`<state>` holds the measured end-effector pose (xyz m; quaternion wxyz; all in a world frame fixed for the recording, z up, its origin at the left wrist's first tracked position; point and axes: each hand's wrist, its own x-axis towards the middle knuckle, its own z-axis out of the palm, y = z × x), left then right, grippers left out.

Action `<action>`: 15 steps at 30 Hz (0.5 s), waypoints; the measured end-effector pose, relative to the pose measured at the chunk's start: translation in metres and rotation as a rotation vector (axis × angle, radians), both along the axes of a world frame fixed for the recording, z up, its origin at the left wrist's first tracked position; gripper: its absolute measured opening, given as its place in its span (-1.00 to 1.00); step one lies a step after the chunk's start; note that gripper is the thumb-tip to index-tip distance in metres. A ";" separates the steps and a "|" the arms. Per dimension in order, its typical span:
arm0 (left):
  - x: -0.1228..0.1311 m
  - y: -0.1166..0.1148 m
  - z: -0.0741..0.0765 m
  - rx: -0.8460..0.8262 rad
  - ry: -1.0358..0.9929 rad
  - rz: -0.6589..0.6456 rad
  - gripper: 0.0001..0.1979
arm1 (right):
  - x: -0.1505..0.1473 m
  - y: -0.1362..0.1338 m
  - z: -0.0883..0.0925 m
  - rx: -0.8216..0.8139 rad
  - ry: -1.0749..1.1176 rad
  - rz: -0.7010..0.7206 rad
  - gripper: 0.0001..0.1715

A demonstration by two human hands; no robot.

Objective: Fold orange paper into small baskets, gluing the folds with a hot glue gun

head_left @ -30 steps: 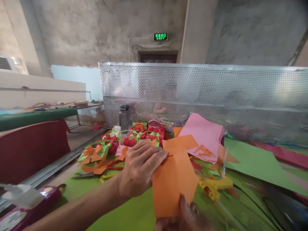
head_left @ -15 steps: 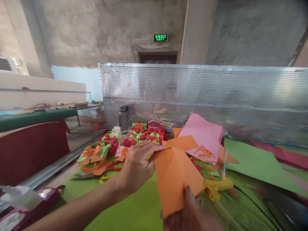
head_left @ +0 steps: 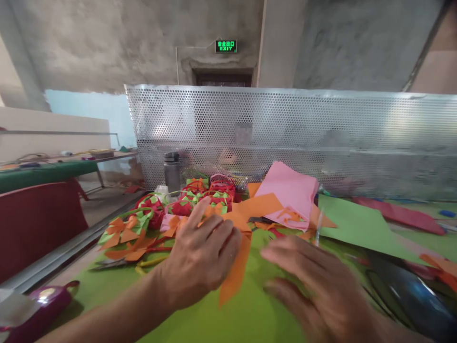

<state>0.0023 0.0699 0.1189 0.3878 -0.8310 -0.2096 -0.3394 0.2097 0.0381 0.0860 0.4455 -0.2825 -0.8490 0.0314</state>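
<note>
My left hand (head_left: 202, 252) grips a folded orange paper sheet (head_left: 233, 274) at its top; the sheet hangs edge-on below the fingers over the green table cover (head_left: 246, 319). To its right is my right hand (head_left: 314, 281), blurred, palm down with the fingers stretched out and apart. It holds nothing and does not touch the paper.
Several red, green and orange paper baskets and bows (head_left: 189, 202) lie behind my left hand, with scissors (head_left: 110, 262) on the left. Further back are a pink paper stack (head_left: 291, 190), a green sheet (head_left: 360, 226), a metal bottle (head_left: 172, 171) and a perforated metal screen (head_left: 285, 128). A dark object (head_left: 410, 295) lies at the right.
My right hand has let go of the orange sheet's lower edge and lifted, opening its fingers. The sheet has turned edge-on under my left hand. The view shifted slightly to the right.
</note>
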 end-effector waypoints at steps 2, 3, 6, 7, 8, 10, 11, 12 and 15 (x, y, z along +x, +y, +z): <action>0.004 -0.004 -0.002 0.006 0.027 -0.009 -0.69 | -0.005 0.012 0.001 0.174 -0.084 -0.135 -0.69; 0.005 -0.005 -0.004 0.010 0.036 -0.017 -0.69 | -0.008 0.017 0.001 0.218 -0.120 -0.181 -0.72; 0.008 -0.006 -0.010 0.016 0.071 -0.054 -0.69 | -0.011 0.025 -0.002 0.312 -0.216 -0.289 -0.76; 0.009 -0.006 -0.012 0.015 0.082 -0.066 -0.69 | -0.010 0.025 -0.003 0.331 -0.246 -0.316 -0.77; 0.009 -0.006 -0.013 0.012 0.088 -0.073 -0.69 | -0.009 0.026 -0.003 0.338 -0.277 -0.332 -0.77; 0.010 -0.006 -0.016 0.007 0.091 -0.078 -0.70 | -0.007 0.026 -0.004 0.299 -0.344 -0.334 -0.78; 0.010 -0.006 -0.017 0.004 0.094 -0.077 -0.71 | -0.007 0.026 -0.004 0.267 -0.380 -0.327 -0.79; 0.010 -0.006 -0.018 0.002 0.103 -0.072 -0.72 | -0.008 0.026 -0.005 0.239 -0.414 -0.319 -0.81; 0.011 -0.008 -0.021 0.003 0.121 -0.052 -0.73 | -0.011 0.026 -0.010 0.225 -0.486 -0.320 -0.88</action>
